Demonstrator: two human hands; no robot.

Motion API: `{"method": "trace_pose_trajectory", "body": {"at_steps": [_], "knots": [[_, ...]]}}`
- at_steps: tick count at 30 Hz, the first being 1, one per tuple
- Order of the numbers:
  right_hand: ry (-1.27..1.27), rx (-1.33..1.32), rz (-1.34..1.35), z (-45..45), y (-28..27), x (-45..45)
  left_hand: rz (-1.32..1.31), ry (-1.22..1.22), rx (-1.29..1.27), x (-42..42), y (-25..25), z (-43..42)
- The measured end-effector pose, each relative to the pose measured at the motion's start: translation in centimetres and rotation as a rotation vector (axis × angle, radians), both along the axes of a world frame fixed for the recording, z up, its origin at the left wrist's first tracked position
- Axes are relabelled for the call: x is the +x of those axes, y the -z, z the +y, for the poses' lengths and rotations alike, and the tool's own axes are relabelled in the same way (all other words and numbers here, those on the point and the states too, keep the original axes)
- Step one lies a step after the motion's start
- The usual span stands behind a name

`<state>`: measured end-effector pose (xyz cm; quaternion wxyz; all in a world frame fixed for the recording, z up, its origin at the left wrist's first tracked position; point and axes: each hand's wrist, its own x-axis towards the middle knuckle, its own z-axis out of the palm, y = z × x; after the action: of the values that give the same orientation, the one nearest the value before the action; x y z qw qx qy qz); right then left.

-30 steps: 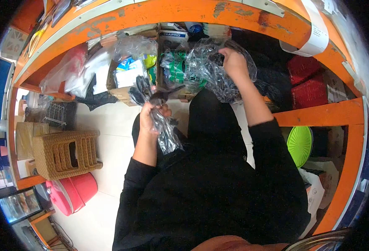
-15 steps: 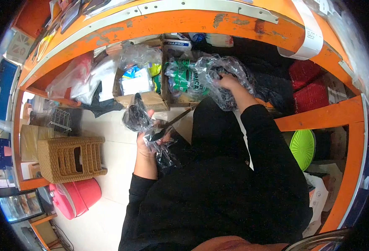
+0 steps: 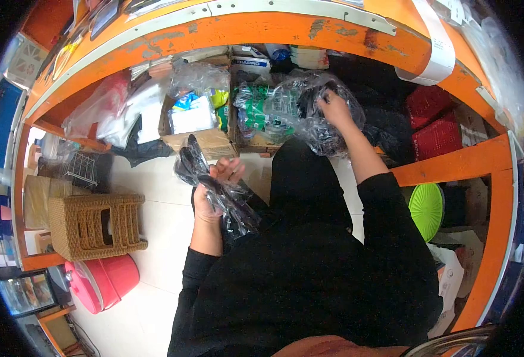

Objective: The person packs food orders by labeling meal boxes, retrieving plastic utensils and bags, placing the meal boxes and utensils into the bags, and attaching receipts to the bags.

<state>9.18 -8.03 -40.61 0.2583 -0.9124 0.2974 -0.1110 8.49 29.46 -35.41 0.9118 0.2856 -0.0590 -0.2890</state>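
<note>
The left hand point(image 3: 215, 184) has its fingers apart, with wrapped black cutlery point(image 3: 198, 169) lying across the palm and thumb. The right hand point(image 3: 335, 109) reaches into the clear bag point(image 3: 327, 138), fingers bent (whether they grip anything, I cannot tell). The bag, dark things inside, sits at the right side of the carton point(image 3: 256, 143), against green packs point(image 3: 251, 110).
</note>
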Motion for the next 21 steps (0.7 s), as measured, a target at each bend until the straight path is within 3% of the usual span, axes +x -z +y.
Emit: {"method": "trace_pose_trajectory", "body": {"at_steps": [2,5,10,16,20,21], "knots": [[0.02,0.065,-0.142,-1.2,-0.3,-0.2,0.036,0.019,0.031,-0.2,-0.5,0.1],[0.1,0.173,-0.343,-1.6,-2.7,-1.1,-0.026,0.221,-0.161,0.9,2.3,1.0],[0.275,0.712,-0.448,-1.3,-7.2,-3.0,0.048,0.168,-0.038,0.8,1.9,0.9],[-0.056,0.964,-0.719,3.6,-11.4,-8.2,0.315,0.11,0.097,1.0,2.3,-0.4],[-0.317,0.791,-0.544,8.6,-6.8,-9.2,0.321,0.167,0.188,1.2,1.2,-2.4],[-0.431,0.889,-0.454,11.6,-9.2,-9.0,0.26,0.293,0.091,1.5,0.6,-2.5]]}}
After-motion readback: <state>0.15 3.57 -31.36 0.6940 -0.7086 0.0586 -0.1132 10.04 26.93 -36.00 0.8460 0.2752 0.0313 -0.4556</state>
